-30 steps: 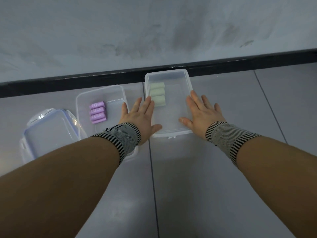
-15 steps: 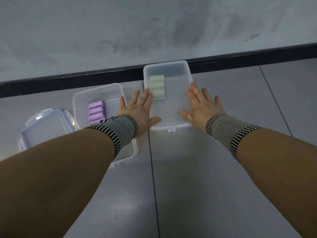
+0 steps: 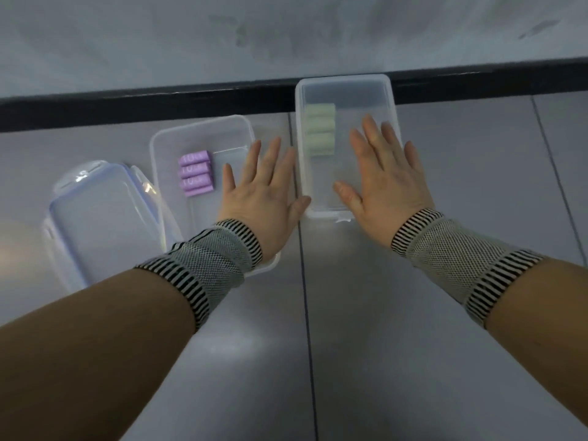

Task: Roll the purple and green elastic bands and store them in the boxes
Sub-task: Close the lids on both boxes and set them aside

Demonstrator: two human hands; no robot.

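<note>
Grey tiled floor (image 3: 445, 313) under everything; pale wall with a black skirting strip (image 3: 159, 103) beyond the fingertips.

Lidded clear box (image 3: 346, 87) between the two hands, far end against the skirting. Right hand (image 3: 386, 183) flat on its lid, fingers (image 3: 370, 135) straight and slightly spread, gripping nothing. Left hand (image 3: 262, 192) flat just beside the box's left wall, thumb touching the near corner, fingers together, extended, holding nothing.

Open clear box (image 3: 197, 128) partly beneath the left palm and wrist. Loose lid (image 3: 101, 218) with latches further left, well clear of the fingers.

Green rolled bands (image 3: 319, 130): stacked in the lidded box, left of the right fingertips. Purple rolled bands (image 3: 194, 173): four, in the open box, left of the left fingers.

Striped mesh wristbands (image 3: 210, 262) on both wrists.
</note>
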